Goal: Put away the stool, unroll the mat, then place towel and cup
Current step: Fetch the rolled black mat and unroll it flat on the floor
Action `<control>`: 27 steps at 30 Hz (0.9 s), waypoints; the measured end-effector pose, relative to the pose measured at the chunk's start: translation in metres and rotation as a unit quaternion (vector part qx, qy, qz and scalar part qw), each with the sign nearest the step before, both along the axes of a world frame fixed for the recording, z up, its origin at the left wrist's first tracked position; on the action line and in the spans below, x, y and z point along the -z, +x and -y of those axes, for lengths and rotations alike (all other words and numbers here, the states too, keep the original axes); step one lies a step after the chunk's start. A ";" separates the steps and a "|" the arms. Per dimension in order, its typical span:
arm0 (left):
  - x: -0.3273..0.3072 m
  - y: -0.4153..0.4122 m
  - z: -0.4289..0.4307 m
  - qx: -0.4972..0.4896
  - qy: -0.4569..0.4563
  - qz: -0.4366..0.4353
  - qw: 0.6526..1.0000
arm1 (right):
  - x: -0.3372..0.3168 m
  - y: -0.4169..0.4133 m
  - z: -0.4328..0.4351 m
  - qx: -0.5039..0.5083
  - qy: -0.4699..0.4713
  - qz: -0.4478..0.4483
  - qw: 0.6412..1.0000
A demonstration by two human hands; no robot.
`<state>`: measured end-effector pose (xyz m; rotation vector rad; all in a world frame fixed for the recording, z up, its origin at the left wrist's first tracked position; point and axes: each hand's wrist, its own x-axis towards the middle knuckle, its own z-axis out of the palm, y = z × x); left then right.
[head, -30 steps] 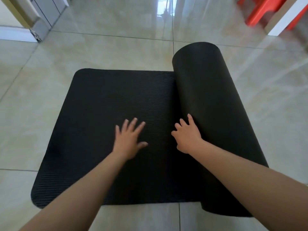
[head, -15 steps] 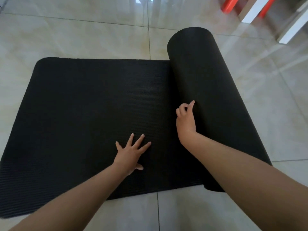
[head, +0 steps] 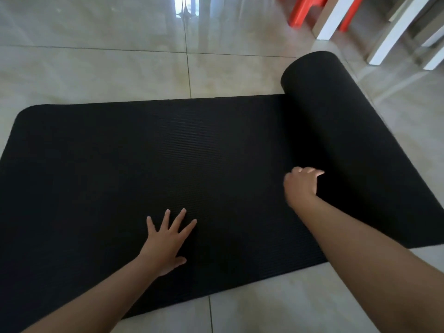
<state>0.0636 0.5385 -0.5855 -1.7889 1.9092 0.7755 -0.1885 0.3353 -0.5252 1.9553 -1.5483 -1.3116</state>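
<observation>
Head view: the black ribbed foam mat (head: 168,164) lies partly unrolled on the glossy beige tile floor (head: 96,68), and the rest of it is a thick roll (head: 348,140) at the mat's right end. My left hand (head: 165,241) presses flat on the mat near its near edge, fingers spread. My right hand (head: 301,183), blurred, pushes the roll with bent fingers; I cannot tell its grip. Beyond the roll stands the red plastic stool (head: 302,10), which I judge is put away. Towel and cup are out of view and remain to be placed.

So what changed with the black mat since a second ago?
The roll of the mat rolled to the right, so more flat mat lies open on the floor. The right hand went along with it, pushing against the roll. The left hand stayed spread flat on the unrolled part. Nothing was grabbed or let go.
</observation>
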 end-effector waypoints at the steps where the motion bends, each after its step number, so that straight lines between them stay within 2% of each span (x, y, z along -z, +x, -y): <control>1: 0.000 0.000 -0.001 0.011 -0.007 -0.002 1.000 | 0.006 0.006 -0.006 0.001 0.028 0.049 0.998; 4: 0.001 -0.008 -0.008 0.028 -0.012 -0.032 0.999 | 0.022 0.018 -0.021 0.012 0.125 0.175 0.976; 7: 0.005 -0.016 -0.020 0.071 0.010 -0.040 0.997 | 0.029 0.017 -0.031 0.010 0.242 0.315 0.917; 9: 0.009 -0.015 -0.027 0.096 0.010 -0.029 0.995 | 0.032 0.012 -0.041 0.013 0.280 0.373 0.885; 12: 0.011 -0.013 -0.031 0.120 0.003 -0.031 0.992 | 0.043 0.003 -0.056 -0.020 0.295 0.371 0.880; 16: 0.011 -0.015 -0.034 0.142 -0.023 -0.049 0.988 | 0.054 0.000 -0.063 -0.034 0.257 0.392 0.883; 20: 0.007 -0.014 -0.025 0.081 -0.087 -0.069 0.990 | 0.051 0.003 -0.062 -0.010 0.233 0.425 0.875; 22: 0.009 -0.011 -0.024 0.049 -0.099 -0.074 0.991 | 0.053 -0.001 -0.063 0.005 0.203 0.421 0.884; 24: 0.015 0.000 -0.029 -0.012 -0.101 -0.071 0.992 | 0.056 -0.006 -0.065 0.087 0.150 0.389 0.905; 26: 0.017 0.019 -0.032 -0.076 -0.106 -0.065 0.989 | 0.058 -0.007 -0.064 0.236 0.121 0.365 0.892; 27: 0.017 0.029 -0.033 -0.096 -0.116 -0.062 0.987 | 0.058 -0.006 -0.063 0.279 0.125 0.363 0.880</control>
